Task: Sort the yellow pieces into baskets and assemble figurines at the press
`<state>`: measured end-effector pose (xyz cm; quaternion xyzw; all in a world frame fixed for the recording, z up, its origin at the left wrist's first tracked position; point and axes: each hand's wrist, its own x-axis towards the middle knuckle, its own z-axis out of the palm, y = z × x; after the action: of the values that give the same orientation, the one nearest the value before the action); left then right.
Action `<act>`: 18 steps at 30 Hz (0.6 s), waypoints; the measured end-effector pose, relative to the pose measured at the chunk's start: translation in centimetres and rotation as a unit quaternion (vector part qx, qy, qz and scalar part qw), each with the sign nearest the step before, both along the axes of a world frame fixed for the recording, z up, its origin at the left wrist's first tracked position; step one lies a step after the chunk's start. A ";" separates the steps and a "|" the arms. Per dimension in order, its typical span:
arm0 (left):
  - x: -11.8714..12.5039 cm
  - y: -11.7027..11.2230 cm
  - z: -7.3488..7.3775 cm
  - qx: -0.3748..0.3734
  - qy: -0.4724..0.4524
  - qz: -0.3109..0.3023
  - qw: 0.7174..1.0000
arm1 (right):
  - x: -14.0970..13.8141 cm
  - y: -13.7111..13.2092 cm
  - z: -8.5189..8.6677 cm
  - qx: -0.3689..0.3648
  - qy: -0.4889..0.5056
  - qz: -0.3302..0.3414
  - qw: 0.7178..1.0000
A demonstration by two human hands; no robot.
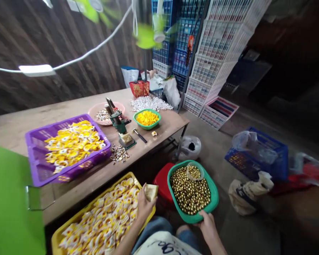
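My left hand (144, 203) is closed on a small pale block (151, 191) above the right end of a yellow crate (77, 215) full of white-and-yellow pieces. My right hand (207, 224) grips the near rim of a green basin (214, 196) filled with gold balls. A small clear cup (194, 171) lies among the balls at the far side. The basin rests on a red stool (162, 184) in front of my knees.
A wooden table (21, 124) carries a purple crate (38, 166) of yellow pieces, a green hand press (119, 121), a pink plate (104, 112), a green bowl (147, 118) and a small hammer (139, 135). Stacked crates (218, 46) stand behind. Bags and a blue crate (257, 152) sit on the floor.
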<state>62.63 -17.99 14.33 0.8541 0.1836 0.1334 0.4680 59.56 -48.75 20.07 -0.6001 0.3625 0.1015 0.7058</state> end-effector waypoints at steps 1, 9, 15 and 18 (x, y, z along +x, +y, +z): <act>1.5 -0.7 0.5 -0.002 0.000 0.002 1.000 | 3.2 -0.2 0.4 0.018 -0.009 -0.022 1.000; 14.2 -6.5 1.8 -0.013 0.009 0.081 0.997 | 31.6 -0.9 -0.3 0.106 -0.060 0.026 0.992; 25.7 -12.3 -2.4 -0.041 0.012 0.243 0.969 | 54.3 0.2 -5.5 0.104 -0.055 0.129 0.985; 31.3 -16.0 -3.4 -0.051 0.022 0.326 0.944 | 63.4 1.4 -7.3 0.100 -0.054 0.196 0.974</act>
<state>93.91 -33.96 10.88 0.7255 0.4683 0.2506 0.4377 123.00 -47.31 12.80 -0.5901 0.1870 0.2411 0.7475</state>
